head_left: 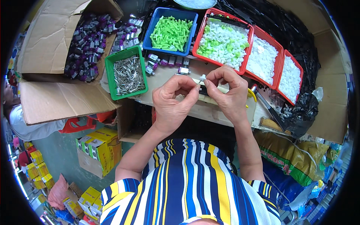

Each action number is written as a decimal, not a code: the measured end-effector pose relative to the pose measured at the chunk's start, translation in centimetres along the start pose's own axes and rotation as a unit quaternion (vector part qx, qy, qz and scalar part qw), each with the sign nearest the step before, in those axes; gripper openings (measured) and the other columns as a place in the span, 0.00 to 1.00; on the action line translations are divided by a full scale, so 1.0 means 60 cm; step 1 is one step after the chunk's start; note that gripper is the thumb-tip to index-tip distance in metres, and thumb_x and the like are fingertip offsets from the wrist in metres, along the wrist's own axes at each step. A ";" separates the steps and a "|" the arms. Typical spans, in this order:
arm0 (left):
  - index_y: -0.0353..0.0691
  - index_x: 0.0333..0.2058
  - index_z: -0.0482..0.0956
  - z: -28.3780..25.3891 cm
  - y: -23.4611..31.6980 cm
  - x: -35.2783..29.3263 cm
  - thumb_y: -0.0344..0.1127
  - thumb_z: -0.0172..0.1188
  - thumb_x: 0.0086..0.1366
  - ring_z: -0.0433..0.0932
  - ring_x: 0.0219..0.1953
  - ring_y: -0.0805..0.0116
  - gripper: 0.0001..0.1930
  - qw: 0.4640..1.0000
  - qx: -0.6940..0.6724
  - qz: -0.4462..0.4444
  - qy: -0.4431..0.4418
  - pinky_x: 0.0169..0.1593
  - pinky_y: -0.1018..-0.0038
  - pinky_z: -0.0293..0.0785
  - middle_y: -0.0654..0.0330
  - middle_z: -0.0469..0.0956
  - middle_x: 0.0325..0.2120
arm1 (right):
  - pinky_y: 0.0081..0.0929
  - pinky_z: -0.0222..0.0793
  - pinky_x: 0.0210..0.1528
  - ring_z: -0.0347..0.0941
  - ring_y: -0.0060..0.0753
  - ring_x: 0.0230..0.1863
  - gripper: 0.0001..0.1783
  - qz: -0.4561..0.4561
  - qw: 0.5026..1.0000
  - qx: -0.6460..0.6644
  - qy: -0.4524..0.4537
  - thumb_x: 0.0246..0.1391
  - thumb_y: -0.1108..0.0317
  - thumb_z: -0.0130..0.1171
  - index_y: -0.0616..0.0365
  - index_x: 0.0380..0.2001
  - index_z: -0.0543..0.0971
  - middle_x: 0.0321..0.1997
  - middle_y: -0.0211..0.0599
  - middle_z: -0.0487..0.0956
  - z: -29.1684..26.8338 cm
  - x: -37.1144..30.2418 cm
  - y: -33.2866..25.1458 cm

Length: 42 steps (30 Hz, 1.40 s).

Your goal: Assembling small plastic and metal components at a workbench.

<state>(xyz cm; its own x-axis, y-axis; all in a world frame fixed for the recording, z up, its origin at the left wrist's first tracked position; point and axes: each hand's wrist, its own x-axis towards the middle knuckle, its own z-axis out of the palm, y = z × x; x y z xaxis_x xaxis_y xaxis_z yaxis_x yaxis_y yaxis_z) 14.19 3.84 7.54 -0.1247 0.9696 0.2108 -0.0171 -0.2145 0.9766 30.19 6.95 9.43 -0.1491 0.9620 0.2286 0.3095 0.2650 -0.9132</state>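
Observation:
Both hands meet over the near edge of the workbench, fingertips almost touching. My right hand [229, 93] pinches a small white plastic piece [203, 77] between thumb and forefinger. My left hand [175, 100] is closed in a pinch right beside that piece; whatever its fingertips hold is too small to make out. Behind the fingers, a dark block with a pale top is partly hidden on the bench. Just beyond my left hand lie several small grey-and-purple parts [183, 70].
A green tray of metal pins [129, 73], a blue tray of green plastic pieces [170, 33] and red trays of white and green pieces [225, 43] line the bench. A cardboard box [48, 45] holds grey-and-purple parts. Yellow-handled pliers [252, 94] lie right of my hands, near a black bag [302, 114].

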 end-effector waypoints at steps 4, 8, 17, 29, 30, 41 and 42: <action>0.32 0.33 0.79 -0.005 -0.003 0.000 0.21 0.65 0.59 0.78 0.29 0.83 0.04 1.000 -0.017 -0.010 0.003 0.35 0.83 0.76 0.66 0.80 0.27 | 0.19 0.62 0.35 0.70 0.18 0.31 0.05 -0.004 1.000 -0.010 0.005 0.46 0.76 0.66 0.60 0.28 0.80 0.27 0.27 0.78 0.007 0.002 -0.006; 0.32 0.35 0.79 -0.007 -0.004 -0.001 0.20 0.66 0.60 0.77 0.31 0.82 0.06 1.000 -0.016 -0.020 -0.007 0.35 0.85 0.74 0.63 0.80 0.31 | 0.23 0.66 0.34 0.72 0.23 0.30 0.06 -0.065 0.995 -0.070 0.017 0.44 0.78 0.67 0.61 0.28 0.80 0.28 0.30 0.78 0.014 -0.001 -0.005; 0.31 0.45 0.79 -0.019 -0.009 0.013 0.22 0.65 0.62 0.80 0.33 0.77 0.12 0.974 -0.195 -0.094 -0.067 0.36 0.83 0.77 0.60 0.82 0.32 | 0.25 0.71 0.31 0.77 0.33 0.30 0.11 -0.245 0.950 -0.193 0.014 0.37 0.82 0.67 0.61 0.28 0.80 0.29 0.36 0.78 0.002 -0.006 -0.003; 0.29 0.46 0.80 -0.051 -0.034 0.032 0.31 0.64 0.65 0.82 0.36 0.71 0.14 0.936 -0.191 -0.182 -0.235 0.35 0.80 0.79 0.56 0.82 0.33 | 0.24 0.72 0.31 0.76 0.27 0.30 0.10 -0.138 0.986 -0.040 -0.080 0.41 0.82 0.66 0.65 0.30 0.80 0.29 0.37 0.78 -0.021 -0.013 -0.007; 0.29 0.45 0.80 -0.055 -0.036 0.032 0.35 0.65 0.65 0.82 0.34 0.71 0.16 0.902 -0.236 -0.248 -0.264 0.33 0.81 0.79 0.55 0.82 0.32 | 0.24 0.72 0.32 0.76 0.27 0.31 0.10 -0.129 0.987 -0.031 -0.086 0.41 0.82 0.67 0.64 0.31 0.81 0.30 0.37 0.78 -0.026 -0.012 -0.011; 0.30 0.40 0.79 -0.044 -0.067 0.021 0.41 0.56 0.71 0.82 0.25 0.70 0.16 0.734 -0.457 -0.384 -0.324 0.25 0.83 0.77 0.56 0.80 0.24 | 0.31 0.71 0.35 0.77 0.38 0.35 0.14 -0.273 0.930 -0.161 -0.187 0.41 0.78 0.69 0.59 0.35 0.82 0.34 0.36 0.78 -0.053 0.018 -0.026; 0.30 0.41 0.78 -0.044 -0.068 0.021 0.42 0.56 0.72 0.82 0.25 0.70 0.16 0.731 -0.462 -0.383 -0.326 0.25 0.83 0.77 0.56 0.80 0.24 | 0.31 0.70 0.35 0.77 0.37 0.35 0.14 -0.275 0.929 -0.163 -0.190 0.41 0.78 0.69 0.59 0.35 0.82 0.34 0.36 0.78 -0.052 0.019 -0.026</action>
<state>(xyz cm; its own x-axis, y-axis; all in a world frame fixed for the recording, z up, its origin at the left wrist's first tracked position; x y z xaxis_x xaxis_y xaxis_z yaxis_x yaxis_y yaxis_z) 11.47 5.61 3.71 0.7658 0.6334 -0.1118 -0.5349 0.7237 0.4361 32.48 7.85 12.17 -0.6692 0.5999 0.4385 0.3470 0.7741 -0.5296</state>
